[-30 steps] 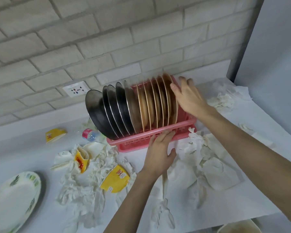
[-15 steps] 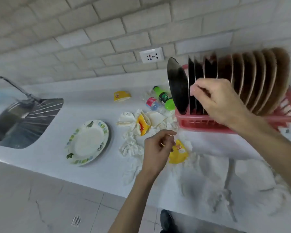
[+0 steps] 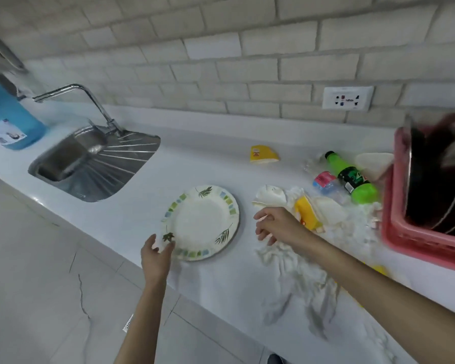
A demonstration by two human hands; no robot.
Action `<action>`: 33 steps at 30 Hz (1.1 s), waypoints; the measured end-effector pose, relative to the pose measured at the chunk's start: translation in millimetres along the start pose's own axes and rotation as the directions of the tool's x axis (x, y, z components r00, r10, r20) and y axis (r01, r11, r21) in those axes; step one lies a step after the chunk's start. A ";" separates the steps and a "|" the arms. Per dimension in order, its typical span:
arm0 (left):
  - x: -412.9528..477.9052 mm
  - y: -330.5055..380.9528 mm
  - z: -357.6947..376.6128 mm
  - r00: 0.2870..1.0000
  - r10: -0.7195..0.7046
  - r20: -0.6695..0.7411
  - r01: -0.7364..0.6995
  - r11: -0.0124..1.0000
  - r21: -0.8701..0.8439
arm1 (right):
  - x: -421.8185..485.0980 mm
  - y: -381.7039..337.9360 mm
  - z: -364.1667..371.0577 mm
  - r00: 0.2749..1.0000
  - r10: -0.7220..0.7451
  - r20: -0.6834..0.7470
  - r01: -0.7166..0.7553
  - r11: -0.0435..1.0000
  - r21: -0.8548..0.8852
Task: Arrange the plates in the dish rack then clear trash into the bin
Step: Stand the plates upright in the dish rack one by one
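Plate flat on counter, near rim beside left fingers

Bare counter left of plate, tissues (and bottle) crowding its right — rack beyond

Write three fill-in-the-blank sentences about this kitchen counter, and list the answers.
1. The left hand is at the near rim of the ____.
2. The green bottle lies on its ____.
3. The tap is mounted behind the ____.
Missing words: plate; side; sink.
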State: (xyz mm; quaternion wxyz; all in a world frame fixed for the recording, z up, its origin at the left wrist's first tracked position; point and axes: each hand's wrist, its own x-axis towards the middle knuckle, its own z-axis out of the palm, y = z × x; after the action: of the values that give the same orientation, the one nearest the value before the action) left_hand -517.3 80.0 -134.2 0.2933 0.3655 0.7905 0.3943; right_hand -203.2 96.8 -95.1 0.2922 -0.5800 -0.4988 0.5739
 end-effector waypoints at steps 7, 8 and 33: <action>71.5 -16.3 3.5 0.965 -0.165 0.203 0.184 0.980 -0.079 | 86.3 4.6 59.4 0.987 0.146 -0.066 -0.148 0.989 -0.026; 75.3 -17.7 3.9 0.966 -0.164 0.198 0.179 0.982 -0.065 | 91.8 4.9 63.2 0.985 0.150 -0.090 -0.152 0.988 -0.015; 96.1 -22.4 -47.4 0.969 -0.236 0.071 0.236 0.806 -0.543 | 103.4 9.5 55.9 0.967 0.129 -0.218 -0.117 0.991 0.069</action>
State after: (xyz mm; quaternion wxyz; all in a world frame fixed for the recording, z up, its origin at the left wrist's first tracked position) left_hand -614.5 129.0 -145.4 0.4320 0.1653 0.6839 0.5642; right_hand -270.6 175.1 -152.1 0.3259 -0.6620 -0.4099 0.5362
